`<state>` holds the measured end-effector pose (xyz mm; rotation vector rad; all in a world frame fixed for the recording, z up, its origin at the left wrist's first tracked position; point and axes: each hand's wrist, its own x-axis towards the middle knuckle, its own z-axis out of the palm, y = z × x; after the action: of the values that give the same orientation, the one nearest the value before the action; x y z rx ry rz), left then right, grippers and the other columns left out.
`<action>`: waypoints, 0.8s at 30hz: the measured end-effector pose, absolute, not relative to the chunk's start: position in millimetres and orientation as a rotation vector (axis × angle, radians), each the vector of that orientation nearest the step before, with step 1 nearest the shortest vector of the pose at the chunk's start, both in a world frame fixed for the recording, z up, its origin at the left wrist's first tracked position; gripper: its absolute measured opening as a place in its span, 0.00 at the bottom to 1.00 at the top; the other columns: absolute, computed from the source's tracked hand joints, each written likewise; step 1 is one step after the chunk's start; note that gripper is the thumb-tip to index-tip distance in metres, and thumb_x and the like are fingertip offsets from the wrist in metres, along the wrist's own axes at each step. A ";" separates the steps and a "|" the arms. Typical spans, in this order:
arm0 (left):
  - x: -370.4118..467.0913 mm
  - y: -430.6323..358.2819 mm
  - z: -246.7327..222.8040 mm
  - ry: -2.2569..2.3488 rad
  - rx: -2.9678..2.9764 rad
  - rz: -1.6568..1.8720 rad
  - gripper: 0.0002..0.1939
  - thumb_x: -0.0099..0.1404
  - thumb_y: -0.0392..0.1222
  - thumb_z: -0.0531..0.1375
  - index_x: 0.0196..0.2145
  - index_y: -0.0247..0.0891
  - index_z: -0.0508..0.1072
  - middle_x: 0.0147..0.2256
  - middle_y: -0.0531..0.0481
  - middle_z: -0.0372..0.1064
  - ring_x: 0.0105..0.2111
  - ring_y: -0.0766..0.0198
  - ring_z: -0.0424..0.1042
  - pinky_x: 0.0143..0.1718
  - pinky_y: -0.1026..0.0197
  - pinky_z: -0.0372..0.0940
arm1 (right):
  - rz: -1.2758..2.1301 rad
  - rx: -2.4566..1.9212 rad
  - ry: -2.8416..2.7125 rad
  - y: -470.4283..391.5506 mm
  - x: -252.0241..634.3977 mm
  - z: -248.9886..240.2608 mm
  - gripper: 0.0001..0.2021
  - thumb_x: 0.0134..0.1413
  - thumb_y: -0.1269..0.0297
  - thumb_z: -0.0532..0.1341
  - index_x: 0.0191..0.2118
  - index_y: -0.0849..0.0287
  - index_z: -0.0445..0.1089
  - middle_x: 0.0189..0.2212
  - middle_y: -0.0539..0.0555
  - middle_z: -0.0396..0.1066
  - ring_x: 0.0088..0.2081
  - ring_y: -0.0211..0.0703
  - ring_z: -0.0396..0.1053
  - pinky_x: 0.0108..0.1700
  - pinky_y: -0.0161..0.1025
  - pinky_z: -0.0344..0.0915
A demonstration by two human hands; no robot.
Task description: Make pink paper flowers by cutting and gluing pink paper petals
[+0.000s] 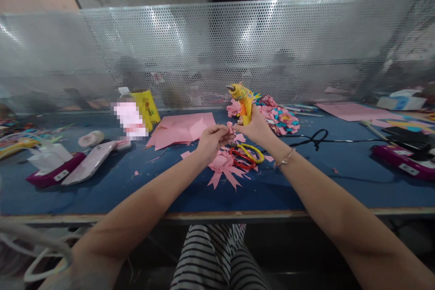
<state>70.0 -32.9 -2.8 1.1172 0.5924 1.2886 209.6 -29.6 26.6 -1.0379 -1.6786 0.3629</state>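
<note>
My right hand (255,128) grips a yellow glue gun (242,100) by its handle, nozzle pointing up and left. My left hand (211,140) pinches a small pink paper piece (230,128) right beside the gun's handle. Below both hands on the blue table (306,181) lies a pink paper flower with pointed petals (224,168). Scissors with red and yellow handles (247,156) rest on that flower.
Pink paper sheets (181,129) lie behind my left hand. A heap of pink and teal paper flowers (280,118) sits past the gun, its black cord (319,138) trailing right. A yellow box (147,108), phones and magenta trays (54,173) stand left; a perforated metal screen (217,50) closes the back.
</note>
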 end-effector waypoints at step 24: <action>72.1 -37.3 1.6 0.627 1.168 1.290 0.05 0.51 0.36 0.58 0.25 0.31 0.66 0.20 0.50 0.68 0.23 0.70 0.69 0.31 0.65 0.66 | 0.430 -1.002 -1.733 -36.6 207.0 29.2 0.23 0.34 0.70 0.59 0.40 0.56 0.50 0.23 0.45 0.57 0.25 0.37 0.62 0.29 0.41 0.62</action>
<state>72.1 -37.3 1.6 1.1683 0.6271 1.2903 207.0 -36.6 29.2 -1.0024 -1.7327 0.4297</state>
